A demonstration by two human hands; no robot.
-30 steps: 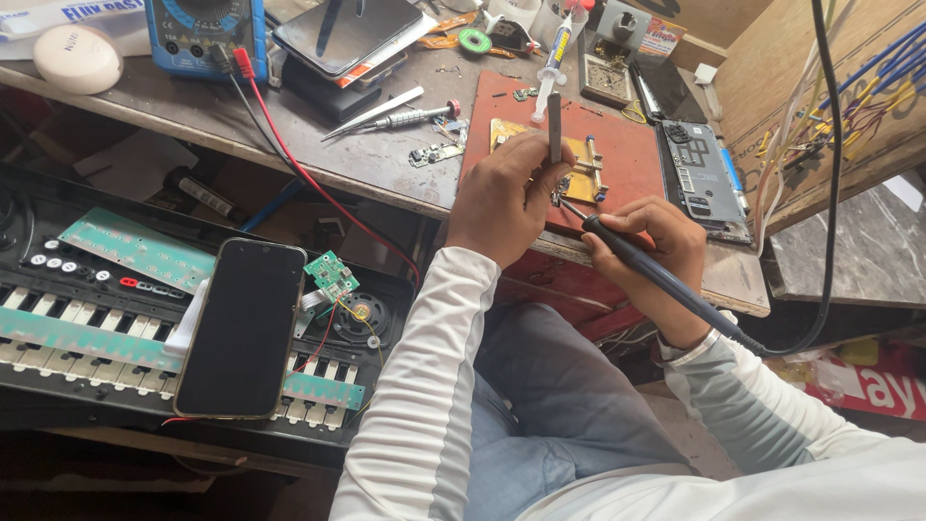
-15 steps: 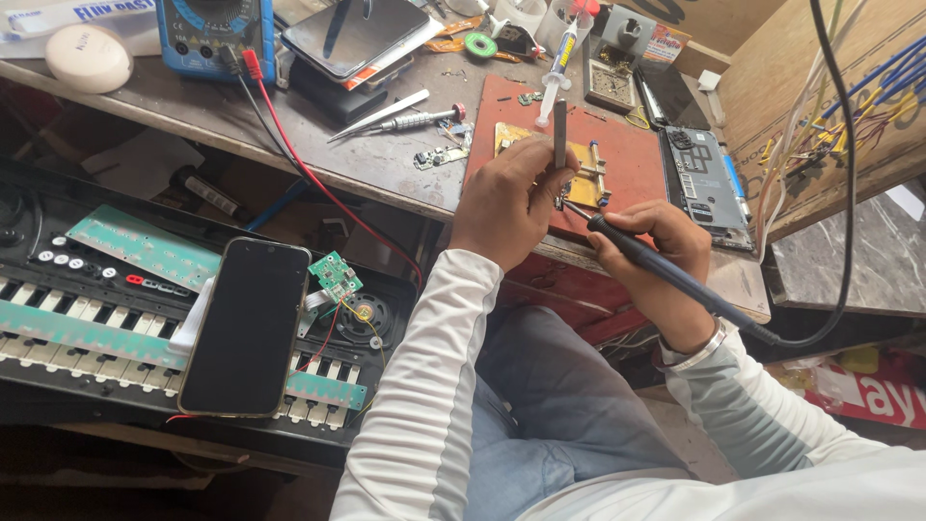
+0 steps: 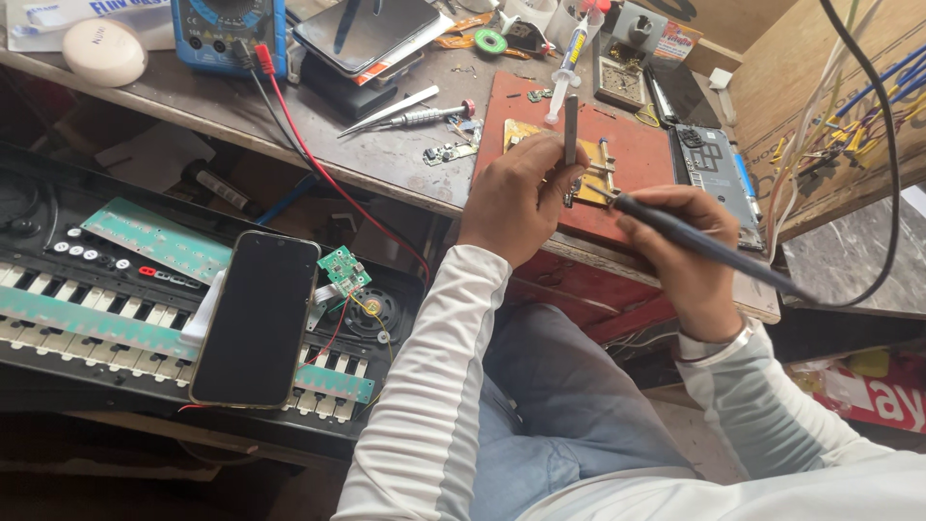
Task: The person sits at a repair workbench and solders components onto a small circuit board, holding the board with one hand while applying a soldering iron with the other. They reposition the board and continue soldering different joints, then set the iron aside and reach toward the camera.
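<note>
Bench (image 3: 386, 154) before me carries a red mat (image 3: 637, 164); on it I see the small yellow circuit board (image 3: 593, 183). My right hand (image 3: 690, 256) grips a dark soldering iron (image 3: 694, 241), left hand (image 3: 516, 198) pinches grey tweezers (image 3: 571, 130) upright.

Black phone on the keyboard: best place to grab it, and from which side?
Take the phone by its two long edges, coming straight down from above. It lies flat, screen up, along the keyboard, so both long sides show. Its right edge sits close to a small green circuit board with wires, so keep clear of that.
</note>
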